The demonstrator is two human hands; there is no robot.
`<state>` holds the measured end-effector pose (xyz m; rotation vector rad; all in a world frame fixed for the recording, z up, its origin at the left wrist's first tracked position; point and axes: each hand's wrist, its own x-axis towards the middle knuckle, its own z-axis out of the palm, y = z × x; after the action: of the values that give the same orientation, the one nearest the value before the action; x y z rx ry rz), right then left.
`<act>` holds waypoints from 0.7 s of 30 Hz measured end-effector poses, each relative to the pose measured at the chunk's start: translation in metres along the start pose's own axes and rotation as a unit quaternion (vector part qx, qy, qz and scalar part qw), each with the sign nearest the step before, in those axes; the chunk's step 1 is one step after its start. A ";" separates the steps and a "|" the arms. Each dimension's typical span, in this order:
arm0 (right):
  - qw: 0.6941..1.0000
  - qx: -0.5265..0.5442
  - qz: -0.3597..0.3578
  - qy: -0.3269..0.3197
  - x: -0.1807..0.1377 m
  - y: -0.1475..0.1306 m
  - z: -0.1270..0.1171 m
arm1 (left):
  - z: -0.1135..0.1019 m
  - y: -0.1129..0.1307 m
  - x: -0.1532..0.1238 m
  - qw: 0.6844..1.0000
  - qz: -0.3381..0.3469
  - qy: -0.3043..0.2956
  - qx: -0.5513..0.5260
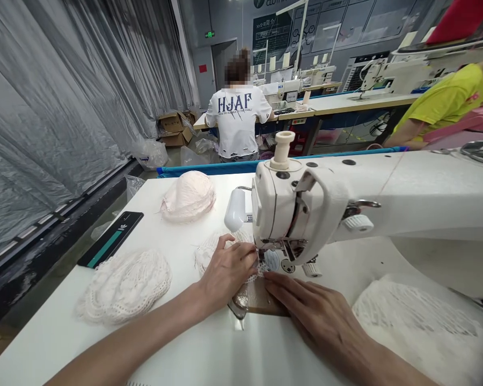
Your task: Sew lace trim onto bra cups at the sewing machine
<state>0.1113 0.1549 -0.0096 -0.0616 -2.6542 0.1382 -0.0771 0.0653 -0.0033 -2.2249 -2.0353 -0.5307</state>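
Note:
A white sewing machine (279, 203) stands before me with its needle area low between my hands. Just left of the needle, my left hand (227, 268) has its fingers bent and closed on a white lace piece (206, 251). Part of that lace lies behind and under the fingers. My right hand (317, 311) lies flat on the right of the needle area, fingers stretched out and together, tips touching the lace edge. Under the fingertips is the brownish sewing plate (260, 297). What lies beneath both palms is hidden.
White lace pieces (124, 287) lie at left on the white table (185, 343), with a pale pink heap (189, 195) behind. A black and green case (111, 239) sits at the left edge. More white lace (418, 311) is at right. Two people (239, 118) sit beyond.

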 end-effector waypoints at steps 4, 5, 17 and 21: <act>1.000 -0.009 -0.006 -0.001 -0.002 0.000 0.000 | 0.000 0.002 -0.003 0.999 0.012 0.018 0.024; 1.000 -0.009 -0.009 0.000 -0.002 0.000 0.000 | -0.001 0.005 -0.004 0.999 0.018 0.025 0.035; 0.999 0.012 -0.036 -0.021 -0.008 -0.006 -0.002 | -0.002 0.031 -0.015 0.989 0.082 0.096 0.074; 0.999 0.021 -0.027 -0.032 -0.010 -0.005 -0.001 | -0.003 0.032 -0.015 0.988 0.081 0.093 0.092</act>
<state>0.1208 0.1490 -0.0126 0.0298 -2.7137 0.1798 -0.0473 0.0465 0.0000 -2.1220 -1.7199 -0.4929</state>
